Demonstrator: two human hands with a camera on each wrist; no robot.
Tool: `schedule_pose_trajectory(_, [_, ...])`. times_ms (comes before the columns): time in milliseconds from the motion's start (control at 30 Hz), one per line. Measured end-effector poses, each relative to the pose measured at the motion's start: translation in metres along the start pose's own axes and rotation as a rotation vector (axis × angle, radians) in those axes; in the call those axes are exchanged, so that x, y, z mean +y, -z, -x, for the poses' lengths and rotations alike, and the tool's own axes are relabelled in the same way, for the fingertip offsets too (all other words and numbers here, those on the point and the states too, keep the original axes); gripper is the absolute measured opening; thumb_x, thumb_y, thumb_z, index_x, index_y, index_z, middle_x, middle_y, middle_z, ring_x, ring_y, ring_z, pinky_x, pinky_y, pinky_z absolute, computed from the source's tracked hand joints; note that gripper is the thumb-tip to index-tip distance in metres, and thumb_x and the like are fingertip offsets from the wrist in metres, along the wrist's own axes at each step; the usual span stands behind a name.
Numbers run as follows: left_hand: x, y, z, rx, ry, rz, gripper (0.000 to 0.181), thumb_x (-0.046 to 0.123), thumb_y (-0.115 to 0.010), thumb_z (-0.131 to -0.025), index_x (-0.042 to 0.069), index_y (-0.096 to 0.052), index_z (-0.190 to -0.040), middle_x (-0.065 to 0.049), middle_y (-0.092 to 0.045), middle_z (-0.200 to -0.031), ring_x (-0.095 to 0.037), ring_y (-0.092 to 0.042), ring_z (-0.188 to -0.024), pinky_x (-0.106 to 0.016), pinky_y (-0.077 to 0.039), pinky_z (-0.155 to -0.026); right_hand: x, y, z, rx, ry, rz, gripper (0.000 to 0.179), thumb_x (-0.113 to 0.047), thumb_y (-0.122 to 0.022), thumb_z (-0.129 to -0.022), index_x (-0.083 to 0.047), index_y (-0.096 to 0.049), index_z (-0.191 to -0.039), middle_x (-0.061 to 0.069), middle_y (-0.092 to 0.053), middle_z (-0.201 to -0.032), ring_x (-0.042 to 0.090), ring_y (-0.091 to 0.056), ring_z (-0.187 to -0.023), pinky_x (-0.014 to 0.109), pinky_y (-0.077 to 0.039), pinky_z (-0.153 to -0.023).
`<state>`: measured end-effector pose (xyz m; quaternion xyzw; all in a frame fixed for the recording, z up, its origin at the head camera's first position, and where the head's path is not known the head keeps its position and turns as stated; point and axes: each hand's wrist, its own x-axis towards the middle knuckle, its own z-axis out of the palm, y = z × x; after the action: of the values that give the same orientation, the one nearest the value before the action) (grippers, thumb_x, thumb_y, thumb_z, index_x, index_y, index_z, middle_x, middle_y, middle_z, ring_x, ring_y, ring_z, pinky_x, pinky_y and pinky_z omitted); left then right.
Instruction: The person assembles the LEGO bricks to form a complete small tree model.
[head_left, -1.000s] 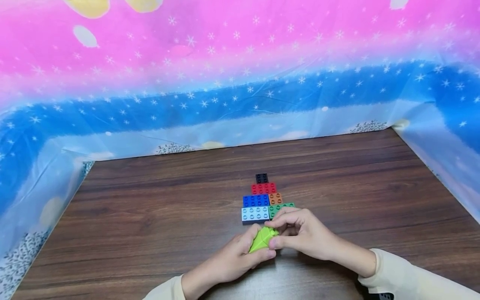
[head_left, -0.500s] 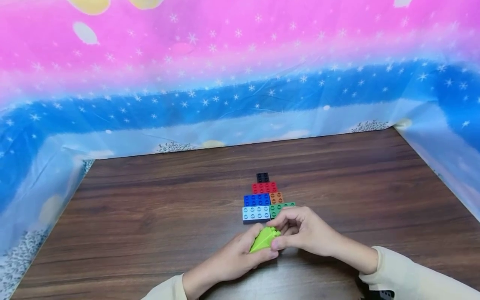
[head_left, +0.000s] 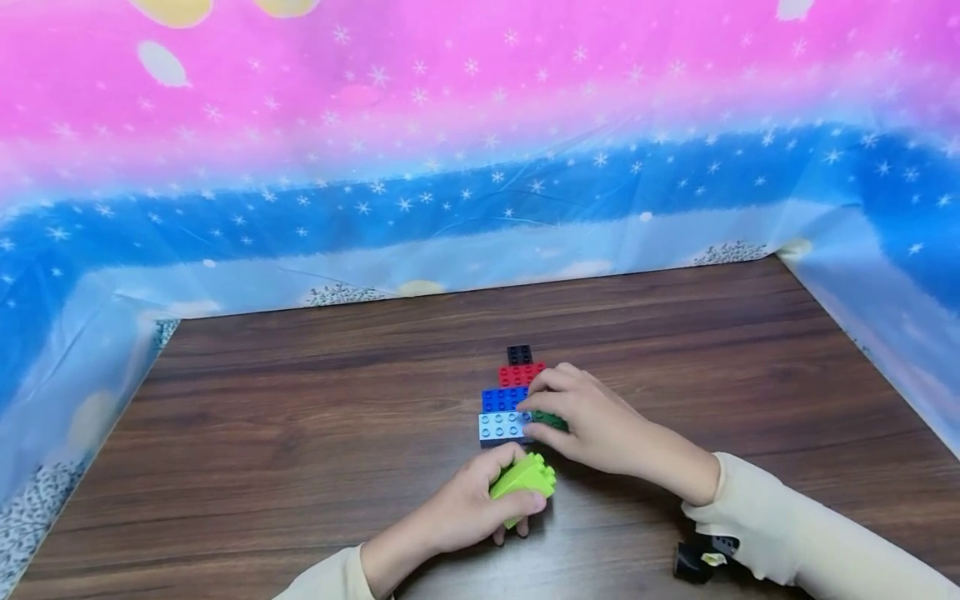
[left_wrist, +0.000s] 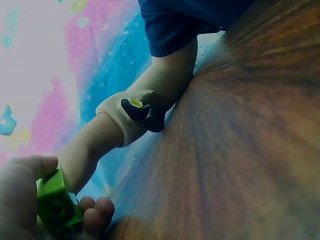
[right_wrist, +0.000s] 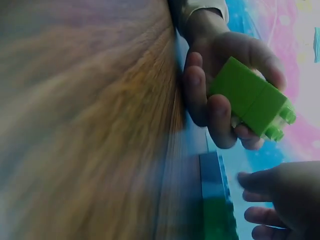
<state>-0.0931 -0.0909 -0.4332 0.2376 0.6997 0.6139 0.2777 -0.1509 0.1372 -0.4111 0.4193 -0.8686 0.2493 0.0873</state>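
My left hand (head_left: pixel 468 500) grips a lime-green toy brick piece (head_left: pixel 525 477), studs toward the right. In the right wrist view this lime-green piece (right_wrist: pixel 250 97) has a sloped end and a seam across its side. My right hand (head_left: pixel 600 425) hovers with parted fingers over the right side of a flat brick arrangement and pinches nothing that I can see. There, a light-blue brick (head_left: pixel 498 427) and a green brick (head_left: pixel 552 419) form the near row. Behind them come a blue brick (head_left: pixel 495 400), a red brick (head_left: pixel 517 375) and a black brick (head_left: pixel 519 355). The orange brick is hidden behind my right hand.
The bricks lie on a dark wooden table (head_left: pixel 300 417). A patterned pink and blue cloth (head_left: pixel 420 200) hangs along its back and sides. A black device (head_left: pixel 697 562) sits at the right sleeve.
My right hand has let go of the lime-green piece and moved forward over the brick arrangement. The left hand keeps the piece, now turned slightly.
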Motion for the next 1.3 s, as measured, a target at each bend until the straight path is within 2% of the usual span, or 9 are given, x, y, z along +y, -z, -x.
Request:
schedule_pose_trajectory(300, [-0.002,-0.001,0.000,-0.029,-0.023,-0.099,0.018,0.023,-0.074,-0.099,0.011,-0.064,-0.106,0.006,-0.064,-0.076,-0.003,-0.059,-0.062,-0.019,-0.052,-0.051,-0.010,-0.008,-0.005,-0.066,0.024,0.030,0.018,-0.016,-0.092,-0.084,-0.017,-0.079,-0.096,-0.003,-0.066,-0.110,0.016,-0.054,-0.102,0.040,-0.050,-0.086])
schedule_pose_trajectory(467, [-0.001,0.001,0.000,-0.043,-0.039,-0.127,0.018,0.022,-0.074,-0.099,0.010,-0.065,-0.108,0.007,-0.062,-0.077,-0.003,-0.057,-0.061,-0.020,-0.052,-0.052,-0.015,-0.010,-0.004,-0.098,0.031,0.105,0.020,-0.020,-0.092,-0.084,-0.019,-0.075,-0.091,-0.006,-0.071,-0.107,0.013,-0.053,-0.100,0.033,-0.036,-0.079])
schedule_pose_trajectory(600, [-0.001,0.001,0.002,-0.039,-0.025,-0.139,0.018,0.022,-0.075,-0.097,0.012,-0.065,-0.107,0.007,-0.061,-0.081,-0.003,-0.057,-0.062,-0.021,-0.052,-0.053,-0.014,-0.010,-0.005,-0.045,0.039,0.061,0.022,-0.020,-0.092,-0.084,-0.021,-0.070,-0.089,-0.010,-0.072,-0.101,0.011,-0.051,-0.096,0.033,-0.030,-0.078])
schedule_pose_trajectory(733, [-0.002,0.001,0.004,-0.025,-0.008,-0.098,0.019,0.019,-0.072,-0.097,0.009,-0.061,-0.110,0.005,-0.063,-0.084,-0.005,-0.060,-0.066,-0.021,-0.054,-0.055,-0.010,-0.009,-0.005,0.071,-0.040,-0.175,0.025,-0.018,-0.090,-0.085,-0.021,-0.066,-0.087,-0.009,-0.072,-0.103,0.011,-0.056,-0.098,0.036,-0.039,-0.083])
schedule_pose_trajectory(800, [-0.003,0.001,0.005,-0.008,-0.006,-0.073,0.022,0.017,-0.071,-0.097,0.006,-0.059,-0.112,0.003,-0.064,-0.082,-0.006,-0.060,-0.066,-0.021,-0.054,-0.054,-0.008,-0.008,-0.005,0.099,-0.121,-0.324,0.024,-0.018,-0.089,-0.087,-0.022,-0.065,-0.086,-0.007,-0.073,-0.108,0.011,-0.061,-0.099,0.037,-0.047,-0.086])
schedule_pose_trajectory(867, [-0.003,0.001,0.005,0.024,-0.009,-0.070,0.023,0.018,-0.070,-0.097,0.005,-0.059,-0.113,0.003,-0.062,-0.079,-0.006,-0.059,-0.065,-0.020,-0.052,-0.052,-0.007,-0.007,-0.005,0.108,-0.193,-0.461,0.022,-0.016,-0.087,-0.089,-0.021,-0.066,-0.087,-0.003,-0.075,-0.108,0.013,-0.064,-0.094,0.034,-0.053,-0.081])
schedule_pose_trajectory(1033, [-0.005,0.001,0.004,0.117,-0.074,-0.111,0.024,0.021,-0.069,-0.101,0.003,-0.062,-0.115,0.003,-0.059,-0.081,-0.005,-0.055,-0.066,-0.019,-0.048,-0.056,-0.004,-0.005,-0.004,0.071,-0.310,-0.791,0.014,-0.010,-0.079,-0.094,-0.008,-0.066,-0.092,0.007,-0.072,-0.108,0.017,-0.060,-0.079,0.027,-0.053,-0.067])
schedule_pose_trajectory(1167, [-0.006,0.002,0.001,0.157,-0.100,-0.087,0.023,0.021,-0.064,-0.105,0.000,-0.063,-0.113,0.003,-0.061,-0.083,-0.005,-0.055,-0.069,-0.019,-0.048,-0.059,-0.003,-0.002,-0.002,0.016,-0.363,-1.069,0.020,-0.007,-0.074,-0.098,0.001,-0.058,-0.105,0.012,-0.065,-0.104,0.017,-0.063,-0.082,0.030,-0.059,-0.072])
schedule_pose_trajectory(1300, [-0.004,0.003,0.000,0.204,-0.074,-0.091,0.025,0.025,-0.065,-0.105,0.000,-0.064,-0.107,0.002,-0.060,-0.078,-0.005,-0.055,-0.067,-0.018,-0.046,-0.058,-0.003,-0.001,-0.002,-0.031,-0.369,-1.158,0.036,-0.009,-0.074,-0.099,0.003,-0.054,-0.125,0.014,-0.064,-0.110,0.018,-0.065,-0.091,0.031,-0.061,-0.079])
